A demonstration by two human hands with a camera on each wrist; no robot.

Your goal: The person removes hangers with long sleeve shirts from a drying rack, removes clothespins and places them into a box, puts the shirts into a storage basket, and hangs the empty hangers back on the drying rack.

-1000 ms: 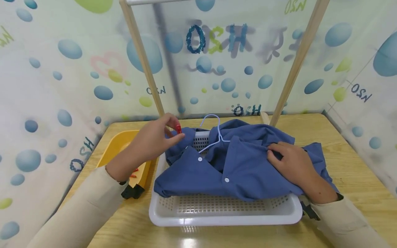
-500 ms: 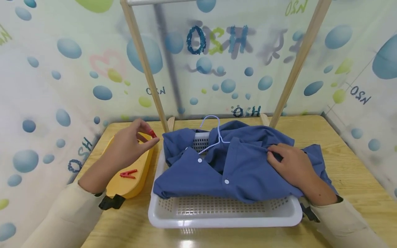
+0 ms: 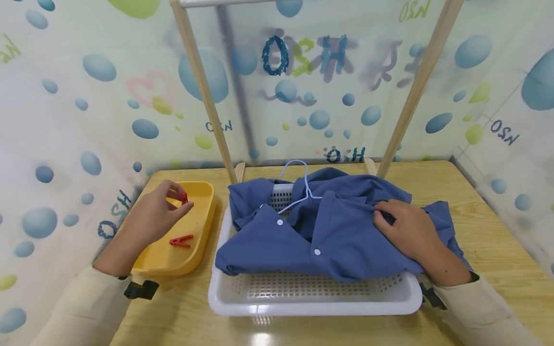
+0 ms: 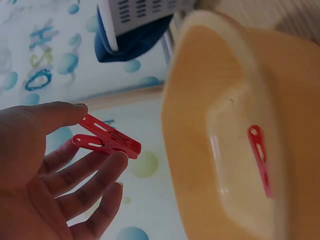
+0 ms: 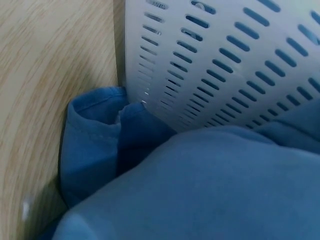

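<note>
Head view: the thumb and fingers of the left hand (image 3: 151, 214) pinch a red clothespin (image 3: 184, 197). In the left wrist view its two handle arms stand apart, and the thumb bears on the end of one. A second red clothespin (image 3: 181, 241) lies loose on the floor of a yellow plastic basin (image 3: 203, 247), which sits on the table at the left; the held one appears above this basin in the head view.

The right hand (image 3: 409, 230) rests on a blue button-up shirt (image 3: 346, 240), fingers bent at a fold; whether they pinch the cloth cannot be told, as the right wrist view shows only fabric and basket. The shirt, with white buttons (image 3: 280, 222), is spread across a white perforated basket (image 3: 316, 308) and extends past its right side. A pale lilac hanger (image 3: 308, 191) sits at the shirt's neck opening, hook upward.

Beige sleeves (image 3: 82, 307) cover both forearms. Basin and basket stand side by side on a wood-grain table (image 3: 497, 274). Behind them rise two wooden posts (image 3: 207, 101) joined by a white crossbar (image 3: 225, 2), before a bubble-patterned backdrop (image 3: 320, 96).
</note>
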